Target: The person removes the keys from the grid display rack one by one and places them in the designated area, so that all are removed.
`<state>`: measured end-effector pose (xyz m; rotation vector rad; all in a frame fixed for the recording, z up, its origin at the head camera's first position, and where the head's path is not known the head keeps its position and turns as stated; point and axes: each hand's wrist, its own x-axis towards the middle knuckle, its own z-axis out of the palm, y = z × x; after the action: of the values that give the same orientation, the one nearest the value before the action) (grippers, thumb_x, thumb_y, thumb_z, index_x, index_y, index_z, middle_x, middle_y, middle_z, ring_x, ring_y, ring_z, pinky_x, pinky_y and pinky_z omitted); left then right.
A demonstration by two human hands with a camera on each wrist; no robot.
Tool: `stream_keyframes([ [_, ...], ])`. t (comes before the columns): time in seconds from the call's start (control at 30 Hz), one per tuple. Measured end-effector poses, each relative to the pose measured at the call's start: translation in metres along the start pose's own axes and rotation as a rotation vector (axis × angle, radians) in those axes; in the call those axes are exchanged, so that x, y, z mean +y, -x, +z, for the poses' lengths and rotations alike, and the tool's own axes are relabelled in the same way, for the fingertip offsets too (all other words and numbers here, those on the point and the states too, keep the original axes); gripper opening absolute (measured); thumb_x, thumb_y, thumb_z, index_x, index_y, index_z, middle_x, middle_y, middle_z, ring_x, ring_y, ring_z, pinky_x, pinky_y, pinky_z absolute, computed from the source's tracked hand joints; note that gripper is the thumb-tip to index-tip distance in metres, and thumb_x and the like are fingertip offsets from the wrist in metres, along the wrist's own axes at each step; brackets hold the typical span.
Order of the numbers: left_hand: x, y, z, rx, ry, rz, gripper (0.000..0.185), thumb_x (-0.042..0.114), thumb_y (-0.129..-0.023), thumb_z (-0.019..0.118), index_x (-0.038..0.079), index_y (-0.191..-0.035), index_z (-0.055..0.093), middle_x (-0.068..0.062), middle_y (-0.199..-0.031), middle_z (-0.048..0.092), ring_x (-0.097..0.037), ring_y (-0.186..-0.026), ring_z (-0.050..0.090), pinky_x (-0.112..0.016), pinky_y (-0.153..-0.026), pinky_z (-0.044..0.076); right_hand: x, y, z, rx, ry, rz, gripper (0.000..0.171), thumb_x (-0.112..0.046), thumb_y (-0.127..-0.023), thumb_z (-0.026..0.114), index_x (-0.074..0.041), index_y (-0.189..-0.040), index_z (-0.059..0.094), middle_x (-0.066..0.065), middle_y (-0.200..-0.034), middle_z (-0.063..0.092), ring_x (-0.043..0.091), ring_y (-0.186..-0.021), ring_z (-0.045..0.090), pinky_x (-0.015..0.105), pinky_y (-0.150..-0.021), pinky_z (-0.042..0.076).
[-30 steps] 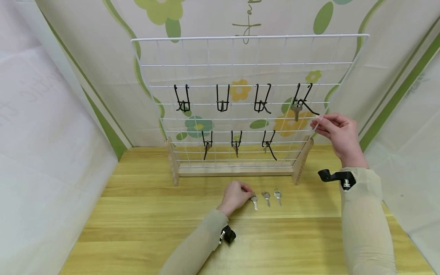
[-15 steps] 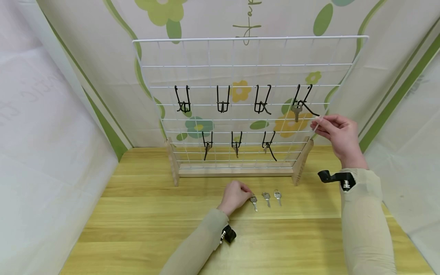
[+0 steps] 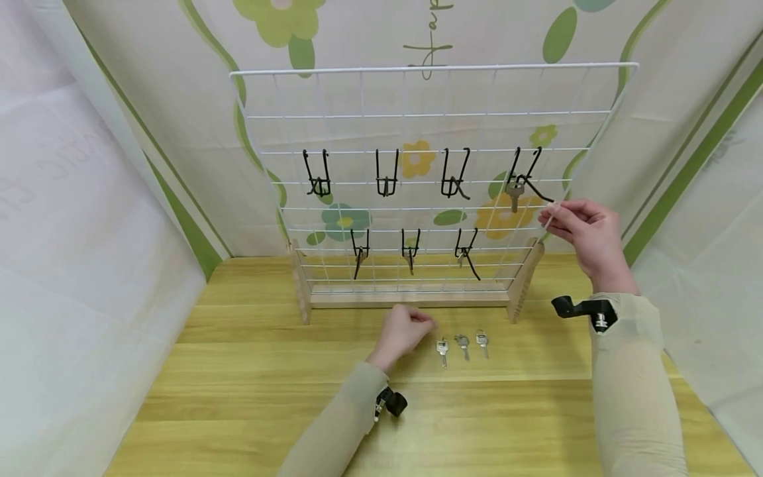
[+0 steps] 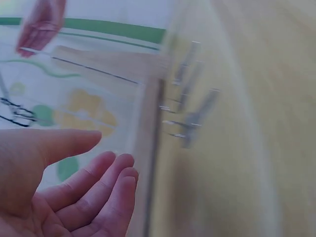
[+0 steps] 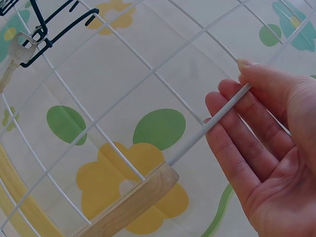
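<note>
My left hand (image 3: 401,334) is just above the table, beside the leftmost of three silver keys (image 3: 442,353) lying in a row. In the left wrist view its thumb and fingers (image 4: 101,197) are apart with nothing between them; the keys there are blurred. My right hand (image 3: 587,233) grips the right side rod of a white wire grid rack (image 3: 426,116), thumb on one side and fingers on the other, as the right wrist view shows. One key (image 5: 22,49) hangs from the upper right black hook (image 3: 526,173).
Two more rows' worth of black hooks (image 3: 386,180) spread across the grid, and small keys appear to hang on the lower hooks (image 3: 409,248). Wooden feet (image 3: 524,281) support the rack on the wooden table (image 3: 250,371). A flower-printed cloth (image 3: 369,40) stands behind.
My left hand has let go of the leftmost key and drawn slightly up and left. That key has shifted a little on the table. My right hand keeps its place on the rack.
</note>
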<state>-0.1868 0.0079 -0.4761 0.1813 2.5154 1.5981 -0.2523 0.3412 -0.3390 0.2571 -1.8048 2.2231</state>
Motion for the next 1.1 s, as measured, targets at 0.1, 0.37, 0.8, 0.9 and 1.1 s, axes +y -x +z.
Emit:
stream_keyframes([
  [0.1, 0.017, 0.000, -0.010, 0.018, 0.054, 0.053, 0.012, 0.018, -0.089, 0.080, 0.009, -0.097, 0.079, 0.004, -0.084, 0.072, -0.011, -0.071, 0.065, -0.025, -0.062, 0.056, 0.000, 0.000, 0.000, 0.001, 0.002, 0.001, 0.024, -0.006, -0.092, 0.076, 0.012, -0.107, 0.069, 0.016, -0.098, 0.075, 0.024, -0.087, 0.075, 0.031, -0.079, 0.060],
  [0.37, 0.066, 0.007, -0.031, 0.047, 0.161, 0.233, 0.019, 0.029, -0.093, 0.078, 0.016, -0.107, 0.080, 0.010, -0.093, 0.073, -0.008, -0.083, 0.069, -0.029, -0.072, 0.058, 0.001, 0.001, -0.001, -0.003, -0.002, -0.011, 0.025, -0.005, -0.092, 0.075, 0.013, -0.107, 0.068, 0.017, -0.098, 0.075, 0.025, -0.087, 0.075, 0.032, -0.079, 0.060],
  [0.8, 0.144, -0.005, -0.027, 0.063, 0.326, 0.447, 0.031, 0.029, -0.093, 0.079, 0.011, -0.118, 0.075, 0.012, -0.102, 0.073, -0.005, -0.092, 0.068, -0.025, -0.084, 0.056, 0.003, 0.000, -0.005, 0.003, -0.004, -0.018, 0.024, -0.004, -0.093, 0.074, 0.014, -0.108, 0.068, 0.017, -0.098, 0.075, 0.025, -0.086, 0.075, 0.032, -0.079, 0.060],
  [0.9, 0.157, -0.014, -0.020, 0.066, 0.350, 0.467, 0.030, 0.027, -0.092, 0.080, 0.012, -0.117, 0.074, 0.011, -0.105, 0.072, -0.005, -0.092, 0.068, -0.023, -0.084, 0.056, 0.004, 0.000, -0.004, 0.002, 0.001, -0.019, 0.024, -0.005, -0.093, 0.074, 0.013, -0.107, 0.069, 0.018, -0.098, 0.075, 0.025, -0.087, 0.075, 0.032, -0.079, 0.060],
  [1.1, 0.184, -0.029, -0.014, 0.060, 0.312, 0.476, 0.032, 0.029, -0.092, 0.080, 0.015, -0.120, 0.073, 0.012, -0.112, 0.070, -0.001, -0.097, 0.065, -0.017, -0.087, 0.053, 0.005, -0.002, -0.003, 0.002, 0.001, -0.023, 0.024, -0.005, -0.092, 0.075, 0.013, -0.107, 0.069, 0.018, -0.098, 0.075, 0.026, -0.087, 0.075, 0.033, -0.080, 0.059],
])
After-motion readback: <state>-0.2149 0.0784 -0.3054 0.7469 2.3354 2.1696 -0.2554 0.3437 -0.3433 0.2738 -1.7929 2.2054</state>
